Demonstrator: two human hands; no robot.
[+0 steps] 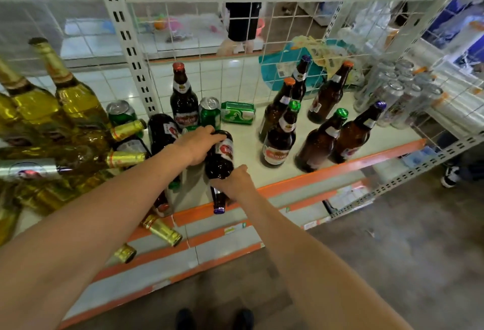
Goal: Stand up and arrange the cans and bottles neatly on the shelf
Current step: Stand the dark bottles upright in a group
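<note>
The brown bottle (219,166) is lying on its side on the shelf (340,164), to the right of the white post (131,49) and nearer the viewer. Its purple cap is pointing out over the orange front lip. Both hands are holding it. The left hand (197,146) is curling its fingers (213,133) over the fat far end. The right hand (233,180) is wrapping round the shoulder where the body is narrowing to the neck.

It looks like glass, so it is probably stiff, smooth and breakable, and likely to roll because it is round. Most of the weight probably sits in the body, though how full it is cannot be told. The neck alone looks a slippery place to lift from. It would be safer to steady the neck, carry the weight at the body, and tip the bottle up onto its base.

Further right of the post, upright bottles (279,141) are standing close together, so knocking them is a risk. Just right of the post, one green can (209,112) is standing and another (237,112) is lying down. Left of the post, gold-foil bottles (65,94) are lying in a heap.
</note>
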